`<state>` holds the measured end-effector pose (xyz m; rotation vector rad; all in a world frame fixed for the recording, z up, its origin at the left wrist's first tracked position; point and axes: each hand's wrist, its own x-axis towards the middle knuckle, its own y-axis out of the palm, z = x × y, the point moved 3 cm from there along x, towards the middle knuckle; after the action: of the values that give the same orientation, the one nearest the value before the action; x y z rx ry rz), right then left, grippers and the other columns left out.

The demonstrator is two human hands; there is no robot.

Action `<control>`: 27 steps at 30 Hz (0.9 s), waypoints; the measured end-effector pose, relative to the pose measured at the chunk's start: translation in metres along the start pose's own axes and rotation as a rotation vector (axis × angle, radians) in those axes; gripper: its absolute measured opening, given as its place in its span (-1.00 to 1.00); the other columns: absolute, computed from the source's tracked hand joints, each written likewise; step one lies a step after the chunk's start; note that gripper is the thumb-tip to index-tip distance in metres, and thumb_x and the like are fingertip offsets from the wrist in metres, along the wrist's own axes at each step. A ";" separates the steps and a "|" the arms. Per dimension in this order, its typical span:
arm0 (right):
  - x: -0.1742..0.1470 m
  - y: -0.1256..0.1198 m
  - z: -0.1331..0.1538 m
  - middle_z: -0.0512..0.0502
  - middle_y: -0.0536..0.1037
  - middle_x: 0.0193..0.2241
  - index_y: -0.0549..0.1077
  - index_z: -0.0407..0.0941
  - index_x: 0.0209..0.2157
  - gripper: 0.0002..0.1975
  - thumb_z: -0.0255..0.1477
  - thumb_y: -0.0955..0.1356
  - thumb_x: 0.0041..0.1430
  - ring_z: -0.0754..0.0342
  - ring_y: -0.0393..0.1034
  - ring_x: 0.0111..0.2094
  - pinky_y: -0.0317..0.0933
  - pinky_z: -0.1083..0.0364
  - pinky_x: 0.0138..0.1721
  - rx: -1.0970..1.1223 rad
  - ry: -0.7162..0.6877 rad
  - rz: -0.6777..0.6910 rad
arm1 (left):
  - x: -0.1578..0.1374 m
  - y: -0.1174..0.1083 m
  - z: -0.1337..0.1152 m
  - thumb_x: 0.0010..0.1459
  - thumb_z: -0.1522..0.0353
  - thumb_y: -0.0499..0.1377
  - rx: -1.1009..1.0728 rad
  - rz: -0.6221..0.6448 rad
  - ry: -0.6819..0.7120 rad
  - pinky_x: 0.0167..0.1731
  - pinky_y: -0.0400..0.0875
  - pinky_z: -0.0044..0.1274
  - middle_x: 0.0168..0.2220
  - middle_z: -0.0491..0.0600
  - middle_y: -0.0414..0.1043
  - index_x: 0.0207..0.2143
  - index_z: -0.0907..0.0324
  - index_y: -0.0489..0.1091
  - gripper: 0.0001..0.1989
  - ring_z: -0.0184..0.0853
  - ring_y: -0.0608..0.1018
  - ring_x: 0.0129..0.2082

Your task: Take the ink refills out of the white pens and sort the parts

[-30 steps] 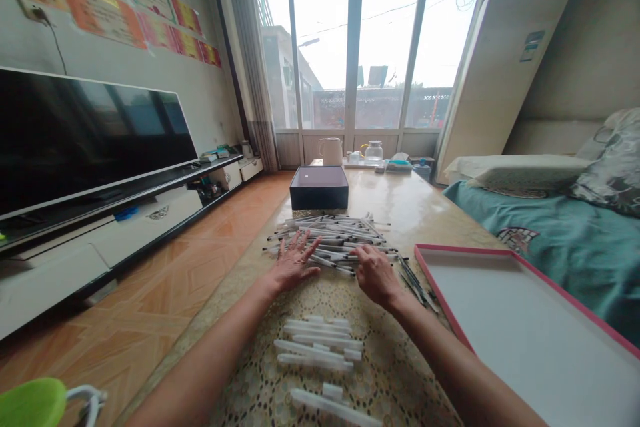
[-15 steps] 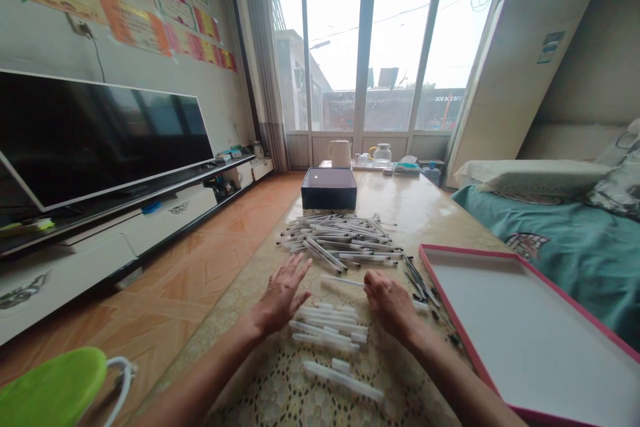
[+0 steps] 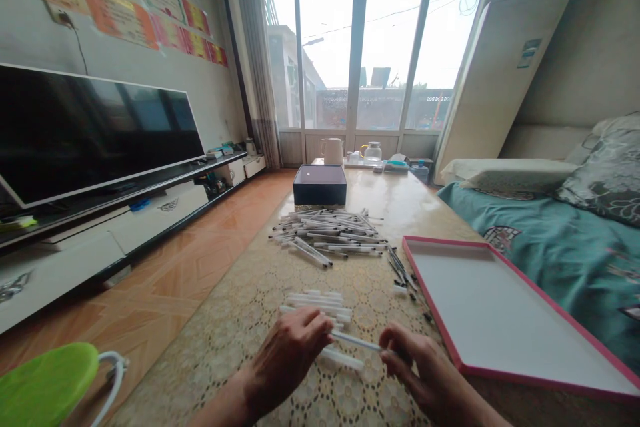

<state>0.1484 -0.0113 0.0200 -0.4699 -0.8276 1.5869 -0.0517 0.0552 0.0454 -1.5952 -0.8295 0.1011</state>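
A slim white pen (image 3: 357, 341) is stretched level between my two hands, low over the table. My left hand (image 3: 290, 353) has thumb and fingers closed around its left end, and my right hand (image 3: 417, 363) pinches the right end. Under and behind my left hand lie several translucent white caps or tubes (image 3: 320, 300), partly covered by it. Another white tube (image 3: 345, 359) lies just in front of the pen. Farther off is a heap of white pens (image 3: 327, 230) with black ends.
Behind the heap stands a dark box (image 3: 320, 193). A shallow white tray with a pink rim (image 3: 435, 310) lies at right, beside thin black pieces (image 3: 400, 267). A jug (image 3: 331, 151) and a glass pot (image 3: 371, 151) stand at the far end. A green stool (image 3: 50, 383) is at left.
Both hands have drawn back toward me. My right hand has brought the pen from near the heap, and my left hand, earlier open and flat, has closed on its other end.
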 end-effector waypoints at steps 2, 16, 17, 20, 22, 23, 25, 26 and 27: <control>-0.002 0.002 0.006 -0.03 0.49 -0.43 0.33 -0.07 -0.28 -0.85 -0.34 0.19 0.21 0.09 0.35 -0.42 0.16 0.17 -0.39 -0.075 -0.051 0.043 | -0.002 0.000 -0.010 0.20 0.40 0.00 0.031 -0.009 0.040 -0.53 0.25 -0.57 -0.48 -0.07 0.37 -0.44 0.17 0.31 -0.83 -0.38 0.40 -0.51; -0.008 0.039 0.000 0.02 0.52 -0.61 0.31 -0.08 -0.41 -0.73 -0.32 0.11 0.29 0.18 0.35 -0.64 -0.06 0.21 -0.64 -0.309 -0.254 0.099 | -0.016 0.021 -0.029 0.19 0.37 0.01 0.043 0.046 0.136 -0.64 0.09 -0.53 -0.58 -0.07 0.41 -0.48 0.16 0.21 -0.83 -0.36 0.42 -0.63; -0.007 0.041 0.001 0.03 0.51 -0.62 0.29 -0.08 -0.43 -0.72 -0.31 0.11 0.30 0.18 0.34 -0.66 -0.09 0.19 -0.66 -0.373 -0.284 0.063 | -0.015 0.020 -0.030 0.18 0.37 0.01 0.056 0.064 0.127 -0.65 0.07 -0.52 -0.59 -0.07 0.41 -0.48 0.16 0.21 -0.83 -0.36 0.43 -0.64; -0.006 0.037 0.012 0.05 0.46 -0.67 0.27 -0.09 -0.47 -0.65 -0.29 0.07 0.32 0.19 0.30 -0.72 -0.16 0.16 -0.70 -0.504 -0.395 -0.024 | -0.013 0.018 -0.037 0.17 0.38 0.02 0.028 0.109 0.097 -0.69 0.02 -0.52 -0.62 -0.07 0.41 -0.51 0.16 0.23 -0.82 -0.36 0.42 -0.68; -0.007 0.027 0.018 0.07 0.42 -0.69 0.26 -0.08 -0.49 -0.64 -0.30 0.07 0.33 0.19 0.28 -0.74 -0.17 0.14 -0.71 -0.581 -0.476 -0.064 | -0.013 0.013 -0.037 0.19 0.36 0.00 -0.037 0.128 0.081 -0.69 0.02 -0.54 -0.64 -0.09 0.40 -0.52 0.15 0.24 -0.78 -0.39 0.40 -0.69; -0.008 0.018 0.018 0.07 0.41 -0.69 0.26 -0.08 -0.50 -0.65 -0.31 0.09 0.32 0.18 0.28 -0.73 -0.16 0.13 -0.70 -0.614 -0.503 -0.085 | -0.014 0.010 -0.034 0.20 0.34 -0.02 -0.071 0.129 0.055 -0.67 0.04 -0.55 -0.64 -0.09 0.39 -0.53 0.15 0.25 -0.76 -0.39 0.39 -0.68; -0.011 -0.004 0.011 0.07 0.40 -0.68 0.25 -0.07 -0.50 -0.69 -0.32 0.12 0.31 0.16 0.28 -0.72 -0.10 0.14 -0.69 -0.654 -0.513 -0.148 | -0.017 -0.001 -0.019 0.23 0.32 -0.06 -0.139 0.122 -0.053 -0.62 0.09 -0.58 -0.62 -0.11 0.37 -0.54 0.15 0.25 -0.71 -0.40 0.39 -0.64; -0.012 -0.017 0.004 0.07 0.39 -0.67 0.25 -0.06 -0.49 -0.72 -0.35 0.14 0.30 0.17 0.29 -0.71 -0.05 0.16 -0.67 -0.656 -0.458 -0.191 | -0.019 -0.008 -0.008 0.24 0.30 -0.09 -0.169 0.090 -0.153 -0.57 0.12 -0.59 -0.59 -0.11 0.37 -0.54 0.15 0.25 -0.69 -0.39 0.41 -0.59; -0.013 -0.029 -0.004 0.09 0.36 -0.70 0.24 -0.06 -0.50 -0.73 -0.36 0.15 0.30 0.19 0.25 -0.73 -0.03 0.18 -0.67 -0.640 -0.404 -0.256 | -0.021 -0.013 0.003 0.26 0.30 -0.12 -0.216 0.084 -0.249 -0.56 0.13 -0.60 -0.60 -0.12 0.34 -0.55 0.15 0.24 -0.66 -0.40 0.39 -0.59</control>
<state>0.1736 -0.0220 0.0371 -0.4704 -1.6555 1.1687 -0.0745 0.0460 0.0488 -1.8466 -0.9915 0.2837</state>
